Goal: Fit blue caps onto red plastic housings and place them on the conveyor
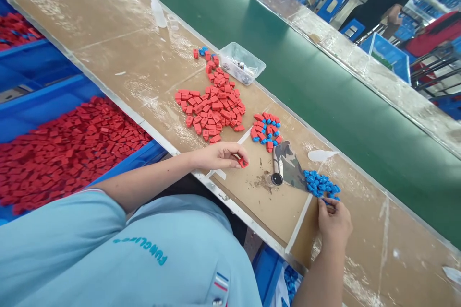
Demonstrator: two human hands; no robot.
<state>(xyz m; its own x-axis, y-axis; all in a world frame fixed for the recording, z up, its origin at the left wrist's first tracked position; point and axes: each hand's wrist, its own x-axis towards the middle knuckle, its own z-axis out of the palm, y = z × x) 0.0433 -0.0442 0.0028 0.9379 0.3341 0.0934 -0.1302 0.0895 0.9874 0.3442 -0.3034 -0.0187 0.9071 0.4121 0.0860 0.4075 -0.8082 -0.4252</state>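
Head camera view, looking down along a brown bench that runs beside a green conveyor belt. The person's left hand rests near the bench's near edge, its fingertips pinching a small red block. The right hand lies further along the same edge, fingers closed on a tiny blue piece at the rim of a small heap of blue pieces. Between the hands stands a camouflage-patterned tool with a round dark end. Toward the belt side lie a large pile of red blocks and a smaller cluster of red and blue joined blocks. A clear plastic tub sits at the bench's far edge. Off the near edge, a blue bin holds many more red blocks.
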